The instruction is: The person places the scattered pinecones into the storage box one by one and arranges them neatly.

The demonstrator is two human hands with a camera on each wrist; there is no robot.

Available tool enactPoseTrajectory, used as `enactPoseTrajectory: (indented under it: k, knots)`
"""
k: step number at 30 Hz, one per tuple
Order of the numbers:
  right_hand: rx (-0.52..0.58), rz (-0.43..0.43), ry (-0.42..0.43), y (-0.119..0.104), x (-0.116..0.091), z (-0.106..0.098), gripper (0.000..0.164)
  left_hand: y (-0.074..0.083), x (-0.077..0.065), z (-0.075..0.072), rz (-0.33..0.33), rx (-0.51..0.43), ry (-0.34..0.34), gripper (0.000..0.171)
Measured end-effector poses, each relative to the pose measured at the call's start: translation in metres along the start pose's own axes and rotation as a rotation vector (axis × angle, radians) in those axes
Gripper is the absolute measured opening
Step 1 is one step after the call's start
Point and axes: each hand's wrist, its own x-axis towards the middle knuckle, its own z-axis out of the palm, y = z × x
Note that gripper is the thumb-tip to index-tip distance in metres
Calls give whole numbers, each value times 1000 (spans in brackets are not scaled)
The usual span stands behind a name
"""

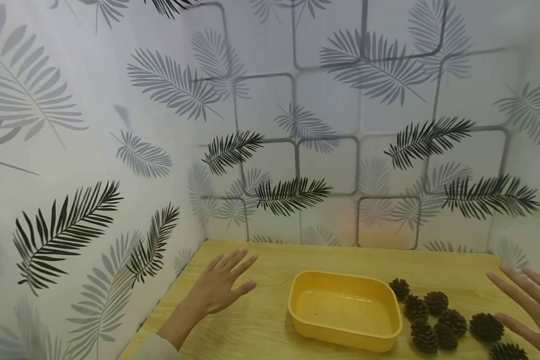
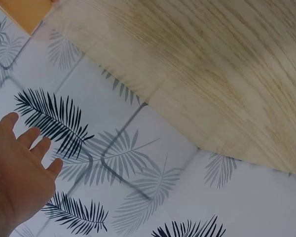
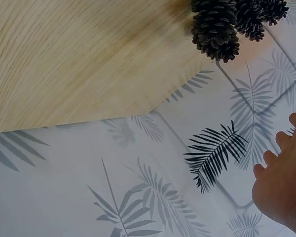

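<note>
A yellow rectangular plastic tub (image 1: 344, 332) stands on the wooden table with nothing inside it. To its right lie several brown pine cones (image 1: 452, 321), grouped loosely near the tub's side. My left hand (image 1: 218, 287) hovers left of the tub, fingers spread and holding nothing. At the right edge of the head view, my right hand (image 1: 533, 305) is partly cut off; its fingers are spread too, close to the pine cones. The left wrist view has the left hand (image 2: 19, 177) bare, and in the right wrist view the right hand (image 3: 283, 182) also grips nothing.
The light wood tabletop (image 1: 252, 320) meets a pale curtain-like wall (image 1: 333, 220) with a leaf print at the back. A similar leaf-printed sheet (image 1: 94, 165) rises along the left side of the table.
</note>
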Motion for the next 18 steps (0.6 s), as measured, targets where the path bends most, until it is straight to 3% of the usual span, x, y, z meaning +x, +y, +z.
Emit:
enactPoseTrajectory:
  k: [5,8,12,18]
  knots:
    - [51,37,-44,-7,-4,1,83,3,0,5,-36,-201,-18,63]
    - [56,62,-112,-15,-5,1,87,6,-1,9,-51,-282,-28,63]
    - [93,78,-170,-26,-4,-1,98,13,-1,11,-91,-390,-72,64]
    - [197,158,-316,-40,8,-5,93,27,4,12,-133,-540,-155,67]
